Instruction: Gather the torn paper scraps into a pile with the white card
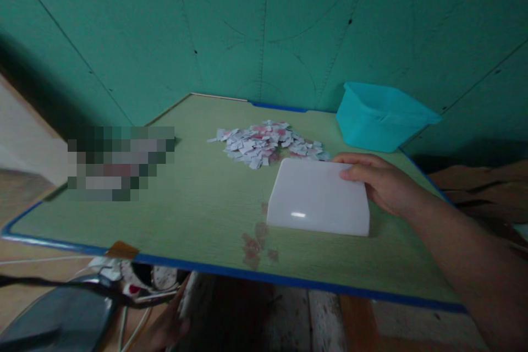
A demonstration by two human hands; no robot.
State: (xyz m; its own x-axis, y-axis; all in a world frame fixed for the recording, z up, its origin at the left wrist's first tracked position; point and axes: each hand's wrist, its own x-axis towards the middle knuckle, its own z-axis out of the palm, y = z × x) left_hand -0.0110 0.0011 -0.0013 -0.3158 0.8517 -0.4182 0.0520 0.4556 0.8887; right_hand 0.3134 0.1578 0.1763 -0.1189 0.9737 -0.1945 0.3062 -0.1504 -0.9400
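Observation:
My right hand [377, 179] grips the top right edge of a glossy white plastic panel [317, 195], thumb on its face and fingers behind. The panel has rounded corners and is held over the right half of the pale green tabletop [185, 187]; whether it touches the surface, I cannot tell. Behind it, a loose pile of small cut paper pieces [256, 143], white with pink patches, is spread on the table. Below the front edge at the lower left, a dim, blurred hand [167, 333] shows, seemingly my left hand; its fingers cannot be made out.
A turquoise plastic bin [367, 121] stands at the back right corner. Reddish flat patches [253, 245] mark the tabletop near the front. Pixelated items lie at the left. A green wall [264, 27] closes the back. A dark stool [61, 313] and cables sit at the lower left.

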